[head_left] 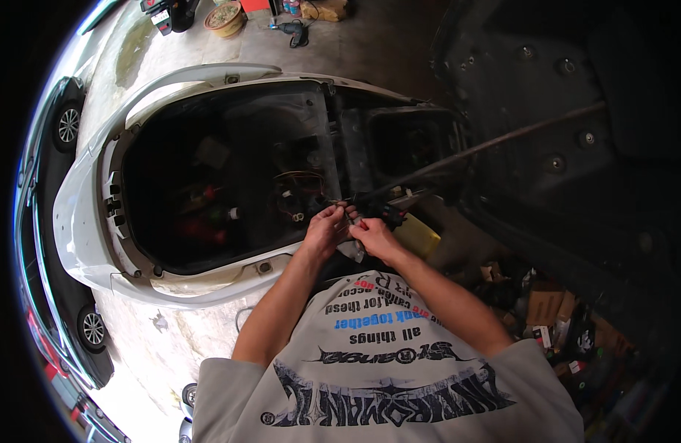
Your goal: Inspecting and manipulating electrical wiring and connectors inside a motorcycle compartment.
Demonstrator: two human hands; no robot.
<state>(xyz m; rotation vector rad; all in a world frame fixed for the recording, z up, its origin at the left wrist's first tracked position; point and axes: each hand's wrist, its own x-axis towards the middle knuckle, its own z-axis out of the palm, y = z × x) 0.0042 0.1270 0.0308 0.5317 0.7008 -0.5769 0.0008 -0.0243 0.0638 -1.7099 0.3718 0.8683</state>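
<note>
My left hand (328, 229) is closed in a pinch at the near rim of the open storage compartment (230, 255) of a white scooter body (86, 221). Close beside it, my right hand (378, 239) is closed too, its fingertips almost meeting the left ones. A thin wire (346, 221) appears to run between the fingers of both hands; its ends are hidden. Left of the hands, several loose wires (300, 176) and a pale connector (298, 217) lie in the dark compartment. A small greyish piece (351, 249) hangs just below my fingers.
The raised dark seat underside (532, 88) fills the upper right, with a thin rod (503, 139) slanting down from it. Boxes (543, 304) and clutter lie on the floor at right. A power drill (292, 31) and a round basin (225, 18) are beyond. A car (71, 221) stands left.
</note>
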